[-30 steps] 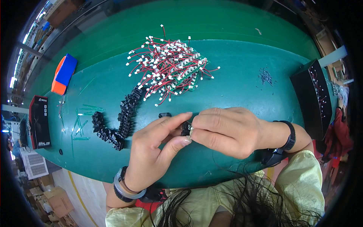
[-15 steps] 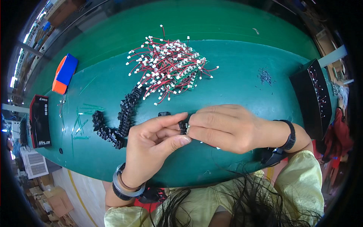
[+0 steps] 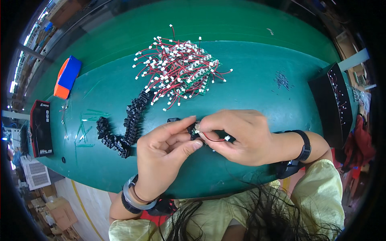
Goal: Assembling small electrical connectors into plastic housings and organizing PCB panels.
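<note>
One sm. black housing (image 3: pixel 194 131) over the green table (image 3: pixel 249 94), held btwn thumb & index of L hand (image 3: pixel 163 146). R hand (image 3: pixel 245 136): thumb & index narrow at housing's edge, red lead (image 3: pixel 213 139) w/ white plug (image 3: pixel 227 138) across them; can't tell if gripping or pressing. Step, prob.: seating wired pc. in housing. Next move calls for steady L hold, light R push, lead kept clear.

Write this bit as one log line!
left hand: holds black part | right hand: fingertips at part, red wire showing | table: wired boards piled
</note>
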{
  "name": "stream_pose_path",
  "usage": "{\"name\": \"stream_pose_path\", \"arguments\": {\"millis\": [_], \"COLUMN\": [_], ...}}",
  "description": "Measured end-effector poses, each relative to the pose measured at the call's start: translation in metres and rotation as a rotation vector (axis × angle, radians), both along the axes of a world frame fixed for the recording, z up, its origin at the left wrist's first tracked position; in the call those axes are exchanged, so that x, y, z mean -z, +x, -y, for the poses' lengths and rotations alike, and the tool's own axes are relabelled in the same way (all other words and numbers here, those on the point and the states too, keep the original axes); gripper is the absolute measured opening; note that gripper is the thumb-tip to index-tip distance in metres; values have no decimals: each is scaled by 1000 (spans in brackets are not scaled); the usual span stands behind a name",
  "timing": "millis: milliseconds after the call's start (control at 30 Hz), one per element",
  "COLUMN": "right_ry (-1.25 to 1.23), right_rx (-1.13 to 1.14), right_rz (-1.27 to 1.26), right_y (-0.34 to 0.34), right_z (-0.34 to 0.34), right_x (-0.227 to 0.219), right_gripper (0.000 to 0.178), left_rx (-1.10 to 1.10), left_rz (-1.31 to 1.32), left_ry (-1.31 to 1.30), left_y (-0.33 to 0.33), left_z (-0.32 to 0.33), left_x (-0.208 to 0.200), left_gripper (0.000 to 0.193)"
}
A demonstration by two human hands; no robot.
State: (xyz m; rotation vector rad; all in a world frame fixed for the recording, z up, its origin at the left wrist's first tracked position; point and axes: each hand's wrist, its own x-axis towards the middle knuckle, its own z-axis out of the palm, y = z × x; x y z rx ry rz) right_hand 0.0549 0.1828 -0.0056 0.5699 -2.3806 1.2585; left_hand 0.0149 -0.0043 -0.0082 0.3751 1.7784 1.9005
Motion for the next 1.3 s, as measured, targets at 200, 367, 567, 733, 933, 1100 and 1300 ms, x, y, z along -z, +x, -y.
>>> {"name": "stream_pose_path", "arguments": {"millis": [200,367,567,733,933,1100,1300], "right_ry": [-269,-619,-599,-611,-598,-637,-612], "right_rx": [-34,-161,-185,-157,-104,-132,-174], "right_rz": [254,648,649,705,622,609,679], "right_y": [-1,-2,-4,-4,-2,3,-2], "right_z": [-8,-4,-8,-6,3,2,-3], "right_x": [-8,-3,0,-3,11,4,5], "right_gripper": [31,29,29,26,28,31,29], "left_rx": [31,104,113,65,-12,6,41], "left_rz": [59,79,93,24,-173,-96,-41], "left_ry": [180,174,166,82,9,46,84], "left_y": [-6,-6,-5,-4,6,-2,-2], "left_z": [-1,1,1,-2,-6,-3,-2], "left_x": [-2,-2,-2,-2,0,0,4], "left_gripper": [34,32,33,33,33,33,33]}}
